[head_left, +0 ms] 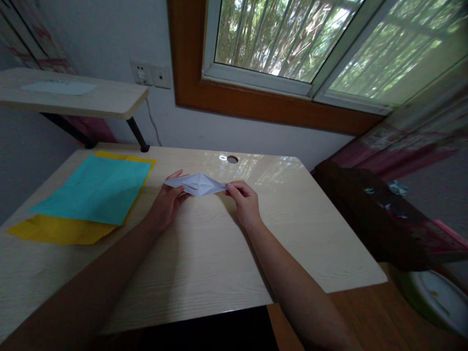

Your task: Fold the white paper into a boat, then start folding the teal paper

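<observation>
At the folded paper (pixel 199 185), the left hand (pixel 166 204) grips at nine o'clock. The right hand (pixel 247 204) pinches the three o'clock tip.

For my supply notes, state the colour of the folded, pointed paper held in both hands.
White: the folded, pointed paper shows best in the head view.

Left hand (pixel 166 204) partly behind folded paper (pixel 199 185)

Daylight enters through the window (pixel 270 44), its panes bright against a dim room. Glare marks the far part of the table (pixel 310 234); a soft shadow trails below the right hand (pixel 246 204). Edges appear stretched and blurred.
</observation>
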Demonstrator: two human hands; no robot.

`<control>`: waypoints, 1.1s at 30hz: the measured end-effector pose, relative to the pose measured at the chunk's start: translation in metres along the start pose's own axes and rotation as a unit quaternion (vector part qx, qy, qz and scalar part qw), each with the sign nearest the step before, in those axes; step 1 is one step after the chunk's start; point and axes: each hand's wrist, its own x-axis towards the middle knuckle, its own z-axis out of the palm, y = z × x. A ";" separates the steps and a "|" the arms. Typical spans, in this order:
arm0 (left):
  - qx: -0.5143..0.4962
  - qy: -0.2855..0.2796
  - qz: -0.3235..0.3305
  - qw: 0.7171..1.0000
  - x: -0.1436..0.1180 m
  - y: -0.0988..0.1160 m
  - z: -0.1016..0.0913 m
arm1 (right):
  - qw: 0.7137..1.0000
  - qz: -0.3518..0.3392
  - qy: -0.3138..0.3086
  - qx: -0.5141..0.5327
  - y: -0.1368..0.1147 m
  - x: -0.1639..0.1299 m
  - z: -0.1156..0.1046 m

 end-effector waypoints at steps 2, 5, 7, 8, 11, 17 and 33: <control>0.013 -0.003 0.003 1.000 0.000 0.000 0.000 | 1.000 0.004 -0.016 -0.009 0.000 -0.001 0.001; 0.044 -0.008 0.016 0.999 0.000 -0.003 -0.002 | 0.999 0.008 -0.041 -0.028 0.000 -0.001 0.002; 0.068 -0.013 0.028 0.997 0.001 -0.006 -0.005 | 0.996 -0.005 -0.054 -0.069 0.001 -0.001 0.002; 0.079 -0.015 0.034 0.996 0.001 -0.007 -0.006 | 0.994 -0.015 -0.061 -0.091 0.001 -0.001 0.002; 0.125 -0.009 0.061 0.990 0.001 -0.006 -0.007 | 0.987 -0.036 -0.077 -0.136 0.002 -0.001 0.003; 0.266 -0.016 0.133 0.955 -0.006 0.009 -0.002 | 0.979 -0.057 -0.102 -0.167 -0.004 -0.004 0.008; 0.242 -0.104 -0.016 0.965 0.004 -0.004 -0.009 | 0.960 -0.008 -0.135 -0.246 0.003 -0.006 0.008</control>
